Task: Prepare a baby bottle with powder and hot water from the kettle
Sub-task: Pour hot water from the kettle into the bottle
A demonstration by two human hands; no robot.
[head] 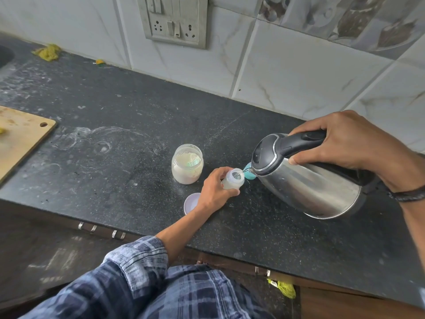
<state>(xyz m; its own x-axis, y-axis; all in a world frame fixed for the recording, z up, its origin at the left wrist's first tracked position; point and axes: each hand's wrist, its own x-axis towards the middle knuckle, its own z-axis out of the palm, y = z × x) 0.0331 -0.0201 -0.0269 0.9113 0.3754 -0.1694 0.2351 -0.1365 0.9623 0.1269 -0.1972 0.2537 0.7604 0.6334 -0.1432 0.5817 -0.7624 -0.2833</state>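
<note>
- Steel kettle point(308, 180), gripped by the right hand point(345, 143), tilts its spout over the baby bottle point(232, 179).
- Left hand point(215, 189) wraps the bottle on the counter point(115, 134).

Home kitchen: dark speckled stone counter point(115, 125), marbled wall tiles point(287, 70), switchboard with sockets point(174, 19), wooden chopping board point(20, 137), sink edge point(4, 56).

Jar point(187, 164), lid point(192, 203) crowd bottle point(232, 180); counter point(128, 116) left free.

- Shirt point(147, 293): blue, navy and white plaid, long-sleeved.
- Left sleeve point(138, 254): cuff was rolled back, well behind the left hand point(215, 192).
- Wristband point(409, 195): dark, braided, just behind the right hand point(345, 143).
</note>
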